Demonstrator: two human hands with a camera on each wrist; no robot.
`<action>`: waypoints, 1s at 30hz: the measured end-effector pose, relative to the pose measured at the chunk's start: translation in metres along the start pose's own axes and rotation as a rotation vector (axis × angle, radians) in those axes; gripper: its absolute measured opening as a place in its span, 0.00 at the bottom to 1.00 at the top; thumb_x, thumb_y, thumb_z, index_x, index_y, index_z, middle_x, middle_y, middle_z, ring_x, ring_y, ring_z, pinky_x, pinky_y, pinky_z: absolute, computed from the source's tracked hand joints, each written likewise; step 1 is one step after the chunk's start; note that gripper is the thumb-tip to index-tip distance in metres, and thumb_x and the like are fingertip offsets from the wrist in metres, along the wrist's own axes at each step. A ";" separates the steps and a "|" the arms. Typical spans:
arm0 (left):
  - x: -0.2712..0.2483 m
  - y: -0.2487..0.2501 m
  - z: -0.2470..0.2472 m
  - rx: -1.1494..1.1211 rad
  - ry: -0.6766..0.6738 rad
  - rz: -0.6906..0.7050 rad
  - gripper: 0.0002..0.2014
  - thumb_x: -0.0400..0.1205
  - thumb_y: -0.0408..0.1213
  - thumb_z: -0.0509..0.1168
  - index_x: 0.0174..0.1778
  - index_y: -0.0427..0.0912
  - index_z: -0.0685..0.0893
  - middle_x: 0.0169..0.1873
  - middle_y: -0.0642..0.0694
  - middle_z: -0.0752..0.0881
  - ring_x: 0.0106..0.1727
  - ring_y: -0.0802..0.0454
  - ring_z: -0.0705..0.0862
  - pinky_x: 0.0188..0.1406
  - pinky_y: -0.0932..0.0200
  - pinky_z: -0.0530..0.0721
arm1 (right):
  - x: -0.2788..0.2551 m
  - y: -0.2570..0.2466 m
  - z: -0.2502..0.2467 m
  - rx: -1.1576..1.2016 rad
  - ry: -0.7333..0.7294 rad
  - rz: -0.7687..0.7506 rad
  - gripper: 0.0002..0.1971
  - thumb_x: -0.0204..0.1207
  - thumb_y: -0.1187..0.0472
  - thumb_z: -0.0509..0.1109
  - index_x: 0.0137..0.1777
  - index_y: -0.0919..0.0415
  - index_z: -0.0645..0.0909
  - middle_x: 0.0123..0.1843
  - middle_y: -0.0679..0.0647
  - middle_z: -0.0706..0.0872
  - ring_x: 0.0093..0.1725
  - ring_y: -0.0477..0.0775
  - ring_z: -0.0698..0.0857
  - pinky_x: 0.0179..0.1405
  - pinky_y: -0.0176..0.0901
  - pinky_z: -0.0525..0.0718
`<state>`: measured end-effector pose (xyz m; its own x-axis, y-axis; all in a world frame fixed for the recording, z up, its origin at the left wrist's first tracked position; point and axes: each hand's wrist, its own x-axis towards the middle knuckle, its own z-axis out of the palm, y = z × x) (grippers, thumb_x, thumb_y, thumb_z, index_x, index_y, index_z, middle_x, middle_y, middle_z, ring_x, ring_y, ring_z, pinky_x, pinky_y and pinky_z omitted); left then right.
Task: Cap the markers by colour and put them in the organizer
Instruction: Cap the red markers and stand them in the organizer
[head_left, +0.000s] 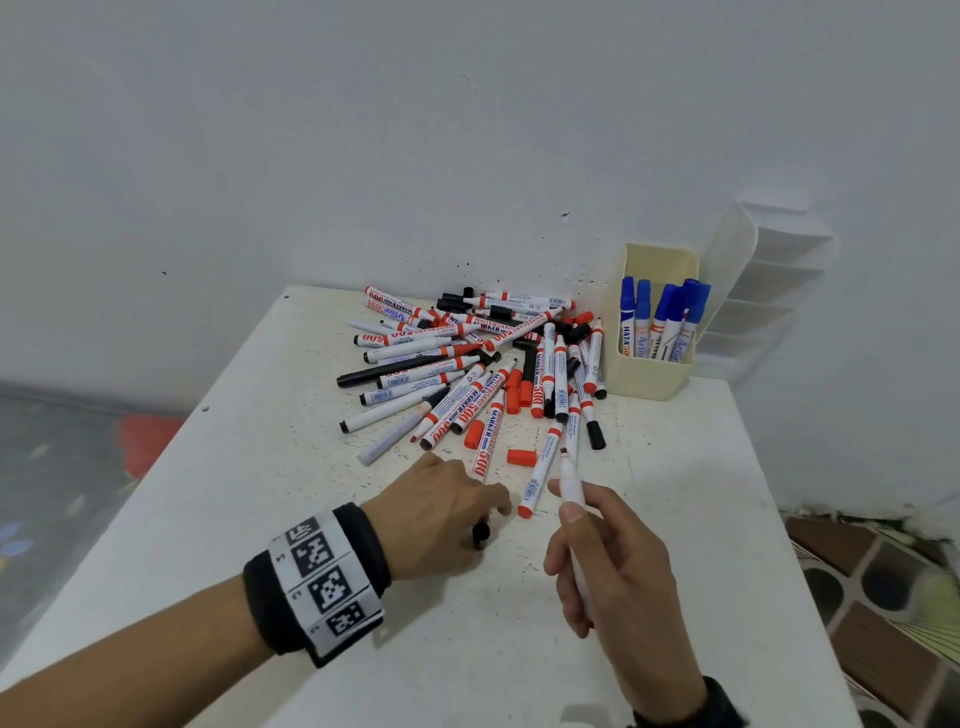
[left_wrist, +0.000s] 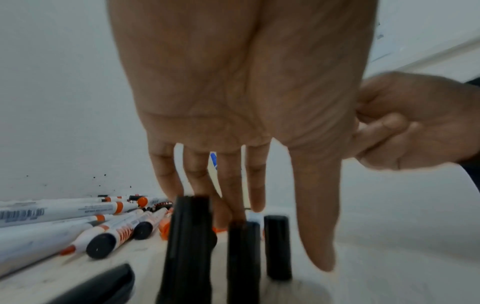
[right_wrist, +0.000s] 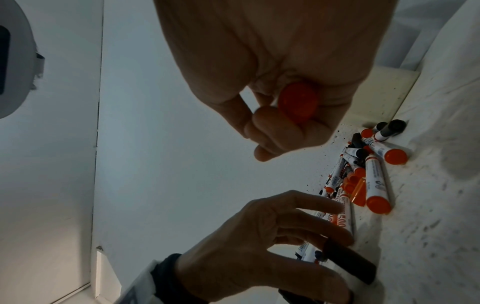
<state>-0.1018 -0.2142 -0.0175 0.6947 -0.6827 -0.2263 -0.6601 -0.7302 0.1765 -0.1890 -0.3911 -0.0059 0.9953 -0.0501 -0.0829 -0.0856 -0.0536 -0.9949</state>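
Note:
My right hand (head_left: 568, 500) grips an uncapped white marker (head_left: 571, 480) with a dark red tip, pointing away over the table; its red butt end (right_wrist: 298, 105) shows between the curled fingers. My left hand (head_left: 467, 499) hovers palm down, fingers straight, over black caps (left_wrist: 278, 246) on the table; one black cap (head_left: 480, 535) shows under it. A heap of red and black markers (head_left: 467, 364) and loose caps lies behind. A loose red cap (head_left: 521, 457) lies just beyond both hands. The cream organizer (head_left: 654, 379) at the back right holds several blue-capped markers (head_left: 665, 312).
The white table (head_left: 363, 597) stands in a wall corner, its right edge near the tiled floor (head_left: 883, 597). A translucent tiered holder (head_left: 769, 291) leans behind the organizer. A red-ended marker (head_left: 537, 478) lies between my hands.

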 end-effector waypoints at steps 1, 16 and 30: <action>-0.002 -0.001 -0.003 -0.011 -0.005 -0.003 0.24 0.80 0.54 0.67 0.72 0.56 0.74 0.59 0.54 0.86 0.55 0.51 0.80 0.62 0.54 0.73 | 0.000 0.000 -0.001 0.001 0.002 0.000 0.19 0.74 0.47 0.61 0.61 0.53 0.80 0.28 0.54 0.82 0.17 0.48 0.70 0.14 0.36 0.71; 0.170 -0.043 -0.099 -0.053 0.254 -0.116 0.13 0.84 0.47 0.63 0.57 0.45 0.87 0.51 0.48 0.88 0.50 0.49 0.85 0.48 0.54 0.82 | 0.008 0.001 -0.019 0.109 0.078 0.023 0.11 0.82 0.53 0.62 0.59 0.53 0.82 0.29 0.57 0.82 0.18 0.52 0.68 0.16 0.37 0.68; 0.268 -0.055 -0.059 0.101 0.262 -0.271 0.16 0.83 0.50 0.66 0.61 0.44 0.85 0.57 0.39 0.76 0.61 0.38 0.74 0.58 0.46 0.76 | 0.011 0.013 -0.038 0.146 0.092 0.102 0.11 0.82 0.53 0.61 0.60 0.49 0.82 0.29 0.54 0.82 0.17 0.49 0.70 0.16 0.38 0.70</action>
<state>0.1380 -0.3586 -0.0310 0.8886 -0.4587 0.0029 -0.4584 -0.8876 0.0458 -0.1807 -0.4307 -0.0180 0.9729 -0.1394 -0.1847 -0.1714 0.1016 -0.9799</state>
